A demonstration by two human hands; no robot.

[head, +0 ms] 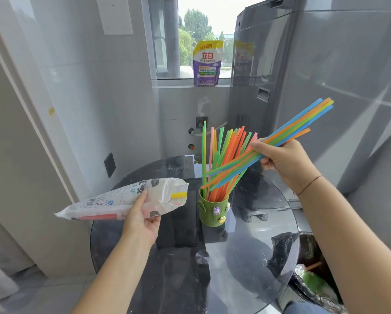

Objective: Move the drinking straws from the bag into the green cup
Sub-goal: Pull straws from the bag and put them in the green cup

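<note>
While green cup on glass table already holds many straws, right hand grips slanted bundle, lower ends just above cup; left hand clutches bag, few straws left inside.

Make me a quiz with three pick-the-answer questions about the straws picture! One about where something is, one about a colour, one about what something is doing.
1. Where does the green cup stand?
A. on the glass table
B. on the windowsill
C. on the floor

2. What colour is the straw end poking out of the bag's open mouth?
A. purple
B. yellow
C. black

3. What is the right hand doing?
A. resting flat on the table
B. holding nothing
C. gripping a bunch of straws

Answers: 1 A, the cup sits on the round glass top. 2 B, a yellow end shows at the opening. 3 C, its fingers close around blue, green and orange straws, tilted above the cup, while the left hand holds the bag.
</note>
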